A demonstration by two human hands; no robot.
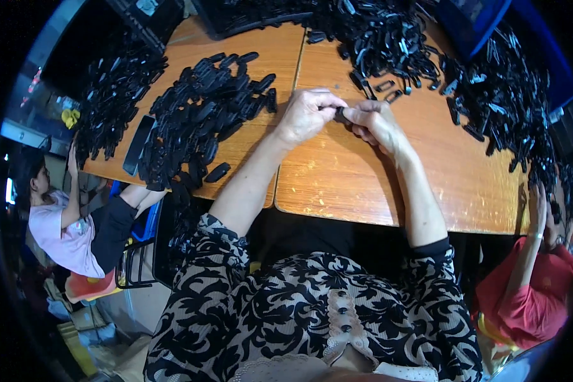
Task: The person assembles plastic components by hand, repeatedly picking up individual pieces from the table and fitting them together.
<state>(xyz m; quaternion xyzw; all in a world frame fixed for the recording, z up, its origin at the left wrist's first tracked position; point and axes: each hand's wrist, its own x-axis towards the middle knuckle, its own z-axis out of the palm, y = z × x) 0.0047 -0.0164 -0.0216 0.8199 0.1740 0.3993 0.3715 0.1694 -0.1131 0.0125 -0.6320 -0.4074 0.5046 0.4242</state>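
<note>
Over the middle of the wooden table, my left hand (307,116) and my right hand (374,125) meet fingertip to fingertip. Both are closed in a pinch on one small black plastic part (340,114). Most of that part is hidden by my fingers, so its full shape does not show. Left of my left forearm lies a loose pile of oblong black plastic pieces (200,111). Just beyond my right hand, a few black frame-like pieces (384,86) lie at the edge of a larger heap (388,44).
The wooden table (337,184) has a seam down its middle. More black parts (500,95) heap up on the right, beside a blue bin (474,22). A black tray (235,22) stands at the far side. Co-workers sit at left (76,223) and right (535,286).
</note>
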